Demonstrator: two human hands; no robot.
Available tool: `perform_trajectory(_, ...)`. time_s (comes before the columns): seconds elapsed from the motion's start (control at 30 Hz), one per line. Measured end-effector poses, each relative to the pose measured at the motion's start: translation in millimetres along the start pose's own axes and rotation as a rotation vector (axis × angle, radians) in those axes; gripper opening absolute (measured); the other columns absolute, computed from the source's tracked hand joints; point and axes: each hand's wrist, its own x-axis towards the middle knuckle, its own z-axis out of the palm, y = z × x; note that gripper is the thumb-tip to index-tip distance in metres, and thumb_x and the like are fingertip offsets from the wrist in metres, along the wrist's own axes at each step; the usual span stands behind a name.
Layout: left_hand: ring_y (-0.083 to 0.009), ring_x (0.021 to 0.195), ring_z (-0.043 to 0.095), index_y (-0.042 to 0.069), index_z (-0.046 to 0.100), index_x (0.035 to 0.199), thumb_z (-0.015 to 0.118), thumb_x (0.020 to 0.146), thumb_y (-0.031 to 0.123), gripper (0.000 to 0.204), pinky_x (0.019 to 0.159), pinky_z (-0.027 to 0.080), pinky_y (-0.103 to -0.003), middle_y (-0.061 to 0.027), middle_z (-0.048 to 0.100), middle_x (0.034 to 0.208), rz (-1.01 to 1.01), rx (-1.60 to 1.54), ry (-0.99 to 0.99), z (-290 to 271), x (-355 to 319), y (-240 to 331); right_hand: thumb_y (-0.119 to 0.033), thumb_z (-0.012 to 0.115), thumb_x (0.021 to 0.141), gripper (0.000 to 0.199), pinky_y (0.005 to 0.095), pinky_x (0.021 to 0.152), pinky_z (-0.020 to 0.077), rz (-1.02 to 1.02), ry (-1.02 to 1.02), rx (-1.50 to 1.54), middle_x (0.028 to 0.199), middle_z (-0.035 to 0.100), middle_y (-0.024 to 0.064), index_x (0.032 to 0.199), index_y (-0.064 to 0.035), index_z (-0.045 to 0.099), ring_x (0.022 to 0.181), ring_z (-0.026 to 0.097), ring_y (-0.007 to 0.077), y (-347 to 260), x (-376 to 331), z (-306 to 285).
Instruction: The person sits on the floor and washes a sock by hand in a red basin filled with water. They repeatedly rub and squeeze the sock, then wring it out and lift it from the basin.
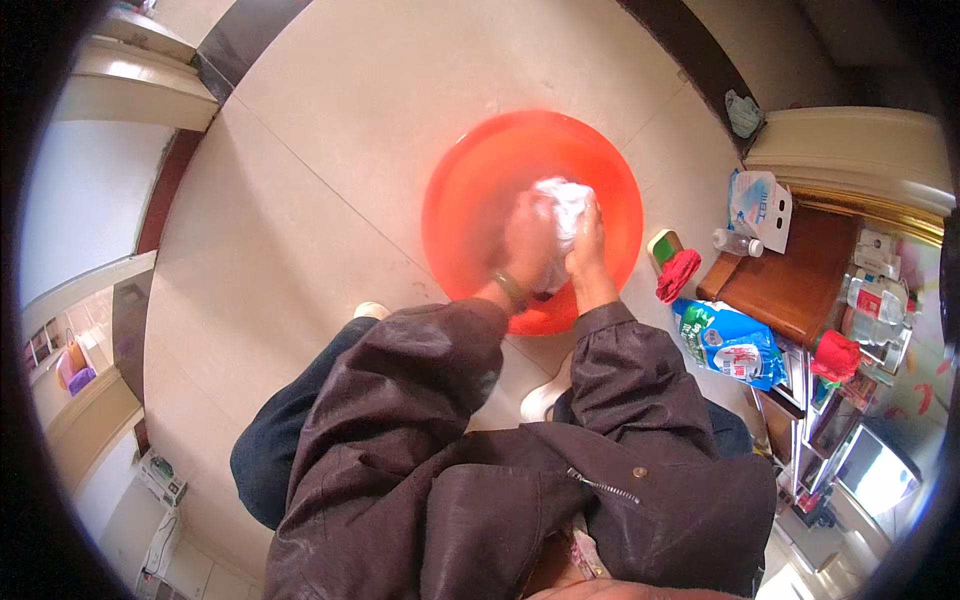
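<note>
Dark brown jacket sleeves [420,400] fill the lower frame, nearest the lens, as a person bends over an orange basin [470,200] set on a pale tiled floor [330,120]. Dark trousers [265,450] show at lower left, and one pale shoe tip [371,310] pokes out just beside the left sleeve; a second pale shoe [545,398] sits between the sleeves.

Left of centre, the left hand [528,240], a band at its wrist, is inside the basin with its grip clenched on a white cloth [562,200]. Just right of it, touching the same bundle, the right hand [588,238] has its grip wrapped around the cloth's other side. The cloth is bunched between both hands, near the middle of the basin and a little toward the person, and looks wet; whether water stands in the basin cannot be told for sure.

Further right, on the floor just beside the basin, lie a green block [663,245] and a crumpled red cloth [678,274]. Below them rests a blue bag [732,345] with a green top. A brown wooden tabletop [800,280] stands near, with a clear bottle [738,242] and a white-and-blue carton [758,205] at its far edge. A red object [836,355] sits at the tabletop's right corner, beside more bottles [872,298] at the frame's rim.
</note>
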Motion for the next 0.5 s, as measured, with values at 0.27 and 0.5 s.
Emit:
perform_trajectory(0.27,-0.0401,0.105,0.055,0.000,0.055,0.109,0.057,0.082,0.023,0.035,0.086,0.046,-0.047,-0.0282,0.056,0.112,0.167,0.478,-0.260,-22.8,70.5,-78.6,-0.014,0.065,0.077,0.045,0.0535,0.100,0.0294,-0.234,0.117,-1.640,0.133,0.040,0.0157,0.120,-0.0114,0.051,0.125,0.036,0.0347,-4.8,-15.9,-3.2)
perform_trajectory(0.5,-0.0384,0.119,0.045,0.002,0.044,0.128,0.054,0.085,0.031,0.053,0.103,0.028,-0.049,-0.0242,0.048,0.126,0.244,0.669,-0.360,-1.1,37.6,-95.8,-0.039,0.059,0.082,0.077,0.0614,0.105,0.0190,-0.397,-0.062,-1.836,0.153,0.014,0.0115,0.147,-0.0247,0.019,0.138,0.018,0.0388,68.1,6.8,-29.4)
